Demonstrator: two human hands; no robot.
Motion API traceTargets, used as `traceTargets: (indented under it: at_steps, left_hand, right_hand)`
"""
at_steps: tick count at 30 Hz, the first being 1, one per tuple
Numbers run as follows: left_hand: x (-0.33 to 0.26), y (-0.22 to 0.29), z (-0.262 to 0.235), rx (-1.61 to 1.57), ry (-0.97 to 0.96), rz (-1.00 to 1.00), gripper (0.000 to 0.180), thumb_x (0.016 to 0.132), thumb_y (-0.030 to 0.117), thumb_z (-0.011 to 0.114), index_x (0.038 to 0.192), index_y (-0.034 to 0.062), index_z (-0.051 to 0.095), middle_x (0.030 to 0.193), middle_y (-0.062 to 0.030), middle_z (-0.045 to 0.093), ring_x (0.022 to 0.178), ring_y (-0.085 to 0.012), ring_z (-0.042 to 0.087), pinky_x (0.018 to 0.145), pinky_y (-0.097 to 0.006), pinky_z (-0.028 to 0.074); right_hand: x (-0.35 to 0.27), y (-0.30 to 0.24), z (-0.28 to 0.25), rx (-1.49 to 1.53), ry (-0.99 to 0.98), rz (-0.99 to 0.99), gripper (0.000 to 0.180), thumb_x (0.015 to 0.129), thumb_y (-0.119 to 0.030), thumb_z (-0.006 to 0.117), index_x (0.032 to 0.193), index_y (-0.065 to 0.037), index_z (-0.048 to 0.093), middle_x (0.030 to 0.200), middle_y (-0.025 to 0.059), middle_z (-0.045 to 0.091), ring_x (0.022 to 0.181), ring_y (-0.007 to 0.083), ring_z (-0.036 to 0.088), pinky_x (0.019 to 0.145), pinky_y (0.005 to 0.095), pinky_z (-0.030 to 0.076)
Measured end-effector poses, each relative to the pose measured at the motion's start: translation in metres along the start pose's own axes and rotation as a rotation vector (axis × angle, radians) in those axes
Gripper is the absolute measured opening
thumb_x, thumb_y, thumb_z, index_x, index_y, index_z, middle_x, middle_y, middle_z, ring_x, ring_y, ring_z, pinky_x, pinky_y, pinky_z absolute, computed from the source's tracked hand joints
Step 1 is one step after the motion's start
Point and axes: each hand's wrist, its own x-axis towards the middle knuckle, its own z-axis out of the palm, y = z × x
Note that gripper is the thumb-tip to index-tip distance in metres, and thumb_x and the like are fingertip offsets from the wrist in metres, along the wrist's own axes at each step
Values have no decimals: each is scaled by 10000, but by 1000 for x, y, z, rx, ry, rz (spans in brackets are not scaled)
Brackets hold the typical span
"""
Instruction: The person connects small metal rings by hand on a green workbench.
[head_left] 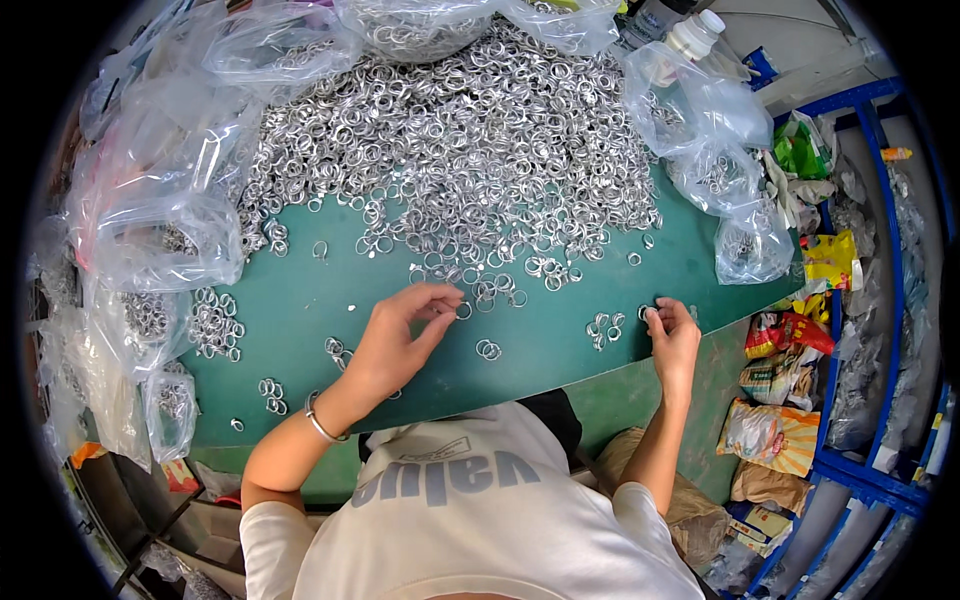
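Observation:
A big heap of silver metal rings covers the far part of the green table. My left hand, a silver bangle on its wrist, is at the near edge of the heap, thumb and fingers closed on a ring. Farther right, my right hand pinches another ring between thumb and fingertips. Beside it lies a small cluster of rings. Between my hands rests a little group of rings. More clusters sit at the left, one partly hidden behind my left forearm.
Clear plastic bags holding rings line the table's left side, and more bags stand at the right. A white-capped bottle is at the far right. Beyond the table's right edge, a blue metal rack stands beside colourful packets.

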Motion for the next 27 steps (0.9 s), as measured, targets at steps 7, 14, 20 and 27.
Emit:
traceTargets:
  at_steps: [7, 14, 20, 27]
  left_hand:
    - [7, -6, 20, 541, 5, 325, 324, 758, -20, 691, 1072, 29, 628, 1102, -113, 536, 974, -296, 546, 859, -391, 462]
    - [16, -18, 23, 663, 5, 369, 373, 749, 12, 698, 1109, 51, 613, 1128, -109, 514, 997, -297, 507, 875, -399, 429]
    - [19, -21, 28, 823, 39, 434, 374, 752, 79, 714, 1112, 91, 611, 1181, -106, 506, 1089, -316, 473, 874, -426, 396]
    - [37, -43, 22, 849, 199, 410, 354, 761, 65, 700, 1103, 109, 616, 1185, -90, 507, 1093, -306, 470, 861, -415, 374]
  right_hand:
    - [-4, -11, 10, -127, 108, -185, 124, 828, -28, 671, 925, 33, 623, 855, 129, 569, 630, 209, 540, 589, 332, 459]
    - [32, 32, -7, -181, 304, -128, 145, 849, -72, 667, 940, 30, 623, 866, 127, 570, 638, 229, 545, 583, 349, 457]
    - [26, -12, 3, -124, 291, -215, 193, 832, -101, 693, 986, 2, 639, 948, 118, 591, 644, 223, 542, 569, 336, 453]
    - [39, -46, 34, -188, 115, -339, 171, 824, -85, 680, 956, 6, 619, 894, 133, 594, 684, 282, 569, 619, 380, 462]
